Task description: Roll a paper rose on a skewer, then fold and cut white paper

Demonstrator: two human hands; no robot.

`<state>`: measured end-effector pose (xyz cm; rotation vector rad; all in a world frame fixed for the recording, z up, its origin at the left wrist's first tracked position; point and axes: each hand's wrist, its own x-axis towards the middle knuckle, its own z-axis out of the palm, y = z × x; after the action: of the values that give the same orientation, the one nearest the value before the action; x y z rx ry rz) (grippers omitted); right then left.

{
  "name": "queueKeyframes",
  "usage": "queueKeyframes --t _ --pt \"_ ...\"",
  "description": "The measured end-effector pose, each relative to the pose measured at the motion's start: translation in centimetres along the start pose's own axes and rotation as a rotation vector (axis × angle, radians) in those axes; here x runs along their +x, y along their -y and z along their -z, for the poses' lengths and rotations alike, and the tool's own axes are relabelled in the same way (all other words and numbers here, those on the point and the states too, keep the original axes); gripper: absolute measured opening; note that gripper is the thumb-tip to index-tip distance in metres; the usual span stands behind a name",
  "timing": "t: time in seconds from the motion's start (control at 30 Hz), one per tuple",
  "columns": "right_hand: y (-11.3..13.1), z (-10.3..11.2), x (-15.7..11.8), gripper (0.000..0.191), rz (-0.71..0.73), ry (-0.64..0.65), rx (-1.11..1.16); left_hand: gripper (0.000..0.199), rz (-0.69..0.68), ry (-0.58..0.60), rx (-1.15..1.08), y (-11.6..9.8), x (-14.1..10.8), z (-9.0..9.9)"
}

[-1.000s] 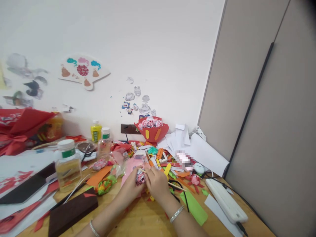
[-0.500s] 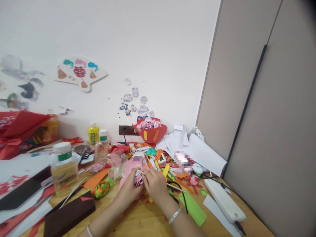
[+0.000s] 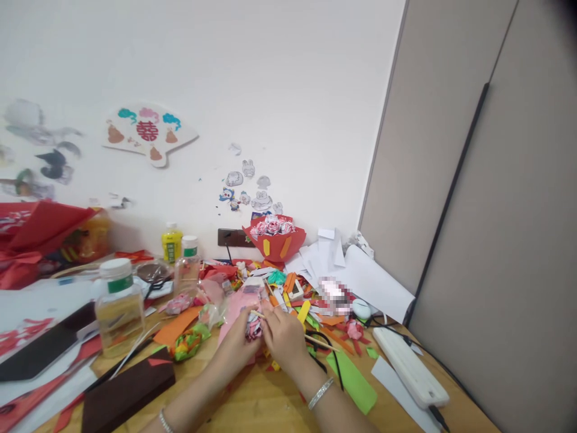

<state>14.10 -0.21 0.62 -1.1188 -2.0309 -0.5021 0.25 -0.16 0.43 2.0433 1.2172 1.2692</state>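
Observation:
Near the middle of the table, a pink and white paper flower (image 3: 253,326) is held between both hands. My left hand (image 3: 241,334) wraps round its left side, fingers closed on it. From the right, my right hand (image 3: 283,332) closes on a thin wooden stick (image 3: 258,314) whose tip crosses over the flower; the stick seems to come out again beyond the hand, at the lower right. Pink paper (image 3: 235,307) lies behind the left hand. The fingertips partly hide the flower.
A red bouquet (image 3: 278,243) stands at the wall amid paper scraps. Clear jars (image 3: 118,319) and a dark box (image 3: 128,391) are at left. At right lie green paper (image 3: 354,382) and a white power strip (image 3: 409,367).

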Motion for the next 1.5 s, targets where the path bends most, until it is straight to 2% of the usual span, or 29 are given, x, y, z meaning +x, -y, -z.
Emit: queueKeyframes --t 0.6,0.93,1.5 --pt "0.0 0.3 0.1 0.032 0.006 0.007 -0.023 0.042 0.002 0.001 -0.014 -0.3 -0.1 0.1" --pt "0.0 0.1 0.1 0.030 -0.002 0.030 -0.019 0.050 -0.011 0.009 -0.018 1.0 0.0 -0.3" --pt "-0.4 -0.1 0.1 0.032 0.007 0.073 -0.029 0.048 0.016 0.024 -0.049 0.2 -0.1 -0.1"
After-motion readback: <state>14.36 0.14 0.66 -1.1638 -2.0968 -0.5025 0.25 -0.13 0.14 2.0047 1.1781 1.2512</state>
